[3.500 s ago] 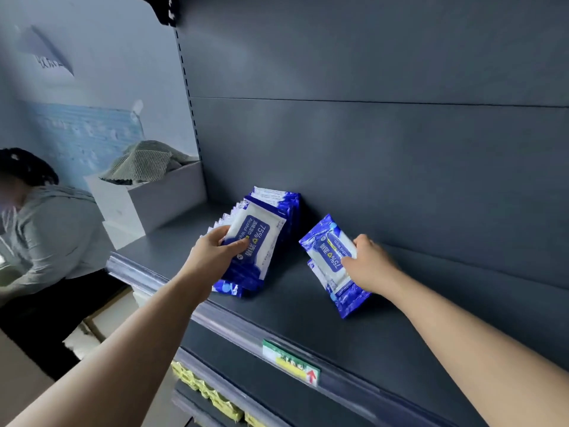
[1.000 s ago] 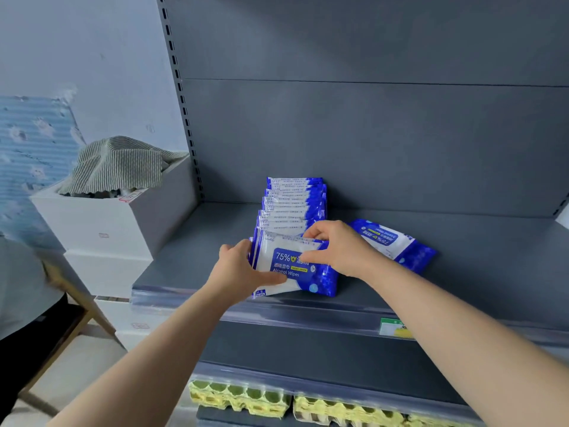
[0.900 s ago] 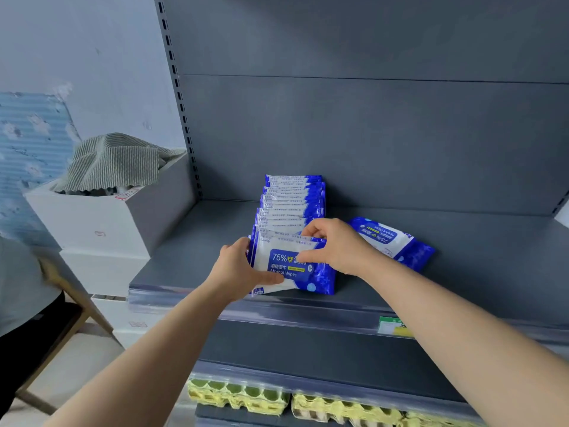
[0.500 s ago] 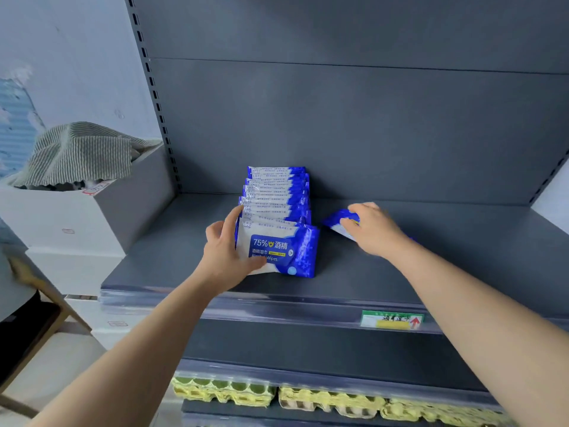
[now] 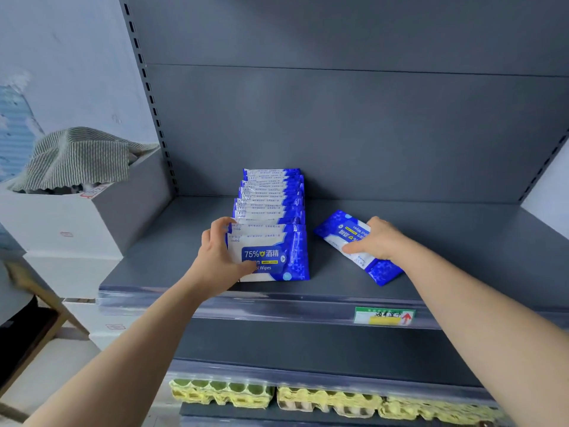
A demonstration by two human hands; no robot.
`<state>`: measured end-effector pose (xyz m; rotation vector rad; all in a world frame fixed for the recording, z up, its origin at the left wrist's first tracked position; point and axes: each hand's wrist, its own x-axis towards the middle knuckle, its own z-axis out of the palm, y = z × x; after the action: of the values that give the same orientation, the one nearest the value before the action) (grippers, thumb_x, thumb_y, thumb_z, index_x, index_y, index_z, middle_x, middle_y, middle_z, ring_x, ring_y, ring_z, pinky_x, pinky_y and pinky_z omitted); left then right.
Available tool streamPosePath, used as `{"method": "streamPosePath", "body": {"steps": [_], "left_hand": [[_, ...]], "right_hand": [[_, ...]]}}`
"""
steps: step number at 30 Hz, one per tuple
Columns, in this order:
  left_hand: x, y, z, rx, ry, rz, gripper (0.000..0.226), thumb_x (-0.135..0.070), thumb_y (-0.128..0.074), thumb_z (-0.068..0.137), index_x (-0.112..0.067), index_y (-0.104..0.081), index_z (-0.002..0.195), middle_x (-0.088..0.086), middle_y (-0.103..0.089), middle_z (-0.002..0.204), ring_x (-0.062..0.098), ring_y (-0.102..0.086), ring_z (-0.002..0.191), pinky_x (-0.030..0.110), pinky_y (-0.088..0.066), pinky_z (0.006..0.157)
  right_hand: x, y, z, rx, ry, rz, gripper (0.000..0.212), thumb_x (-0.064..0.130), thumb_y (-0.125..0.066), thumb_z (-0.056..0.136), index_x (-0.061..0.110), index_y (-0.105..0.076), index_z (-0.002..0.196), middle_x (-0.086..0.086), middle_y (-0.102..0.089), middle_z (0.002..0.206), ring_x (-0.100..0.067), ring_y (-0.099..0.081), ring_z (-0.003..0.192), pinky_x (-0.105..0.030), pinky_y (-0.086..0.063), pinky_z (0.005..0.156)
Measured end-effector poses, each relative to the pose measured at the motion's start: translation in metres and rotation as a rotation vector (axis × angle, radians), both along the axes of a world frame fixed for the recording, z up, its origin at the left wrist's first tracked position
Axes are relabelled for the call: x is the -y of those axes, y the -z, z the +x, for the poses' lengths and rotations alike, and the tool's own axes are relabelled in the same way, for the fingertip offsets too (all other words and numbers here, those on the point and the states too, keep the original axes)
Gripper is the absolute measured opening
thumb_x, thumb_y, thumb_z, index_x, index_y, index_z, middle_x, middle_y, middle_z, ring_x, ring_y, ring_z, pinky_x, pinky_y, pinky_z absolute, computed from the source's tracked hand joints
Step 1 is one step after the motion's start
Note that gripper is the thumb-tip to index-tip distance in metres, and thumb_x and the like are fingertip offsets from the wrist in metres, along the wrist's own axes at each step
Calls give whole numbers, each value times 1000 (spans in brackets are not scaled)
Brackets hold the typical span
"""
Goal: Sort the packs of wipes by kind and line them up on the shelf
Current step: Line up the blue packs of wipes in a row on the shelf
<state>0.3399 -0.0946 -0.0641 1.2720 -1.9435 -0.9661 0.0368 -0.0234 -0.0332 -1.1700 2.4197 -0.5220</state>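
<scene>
Now the left hand (image 5: pixel 220 261) is gripping the left end of the front pack (image 5: pixel 272 257) in a row of wipes packs (image 5: pixel 271 195), thumb lying across its printed face and fingers curled around its edge. That row is standing on the grey shelf (image 5: pixel 154 260), running from near the front lip back toward the rear panel, each pack leaning slightly against the one behind. The right hand (image 5: pixel 380 241) is resting palm-down on a loose pack (image 5: pixel 348 238) lying flat and skewed just to the right of the row, fingers closing over its right part while its blue ends are sticking out. A price tag (image 5: pixel 385 315) is sitting on the shelf's front rail. Yellow egg trays (image 5: pixel 323 397) are showing on the level below, and a white box (image 5: pixel 70 223) with a striped cloth (image 5: pixel 80 157) is standing at the left.
</scene>
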Motion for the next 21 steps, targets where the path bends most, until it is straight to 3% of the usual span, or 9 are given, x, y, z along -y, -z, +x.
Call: {"method": "streamPosePath", "body": {"steps": [3, 5, 7, 9, 11, 13, 17, 21], "left_hand": [[-4, -2, 0, 23, -46, -51, 78, -31, -77, 68, -41, -27, 127, -3, -33, 128, 22, -47, 120, 41, -53, 91], [-9, -6, -1, 61, -110, -200, 92, -30, -83, 63, -34, -27, 136, -1, -32, 136, 21, -39, 126, 42, -42, 103], [-15, -13, -3, 124, -171, -354, 85, -27, -88, 61, -30, -37, 129, -1, -37, 131, 18, -43, 117, 37, -43, 96], [-22, -20, -8, 178, -160, -385, 58, -25, -85, 66, -31, -47, 109, -6, -48, 111, 17, -54, 91, 31, -46, 75], [-28, -21, -12, 154, -92, -302, 33, -17, -79, 74, -29, -54, 93, -9, -60, 85, 17, -60, 70, 27, -47, 59], [-32, -19, -17, 43, -52, -164, 19, -15, -75, 78, -25, -63, 89, -5, -66, 73, 17, -66, 62, 25, -49, 55], [-37, -25, -19, -311, -6, 147, 13, -16, -63, 92, -9, -68, 102, 8, -74, 83, 20, -73, 74, 28, -60, 70], [-33, -34, -16, -454, 25, 317, 18, -22, -57, 96, -8, -65, 105, 13, -73, 97, 25, -73, 84, 32, -60, 74]], "right_hand": [[-8, -4, -1, 375, 127, -281, 52, 25, -84, 68, 8, -52, 106, -8, -64, 103, -22, -65, 83, -29, -47, 58], [-13, -11, -2, 524, 170, -400, 51, 24, -85, 65, 7, -59, 106, -10, -70, 100, -23, -69, 80, -33, -55, 60], [-19, -21, -1, 676, 179, -505, 46, 22, -84, 65, 6, -64, 104, -13, -72, 95, -26, -72, 78, -46, -59, 69], [-24, -32, 7, 813, 135, -611, 29, 14, -79, 74, 5, -67, 99, -13, -72, 91, -26, -72, 72, -45, -59, 67], [-27, -41, 19, 909, 97, -673, 17, 12, -75, 79, 7, -68, 93, -12, -72, 87, -23, -71, 68, -41, -59, 64], [-24, -42, 31, 987, 85, -706, 12, 13, -74, 80, 10, -67, 90, -9, -73, 83, -21, -71, 67, -41, -60, 66], [-17, -36, 52, 1109, -2, -680, 13, 14, -71, 82, 12, -67, 94, -5, -74, 81, -19, -71, 69, -37, -60, 70], [-7, -31, 70, 1101, -148, -610, 26, 12, -69, 82, 8, -65, 108, -12, -71, 100, -25, -68, 84, -44, -54, 86]]}}
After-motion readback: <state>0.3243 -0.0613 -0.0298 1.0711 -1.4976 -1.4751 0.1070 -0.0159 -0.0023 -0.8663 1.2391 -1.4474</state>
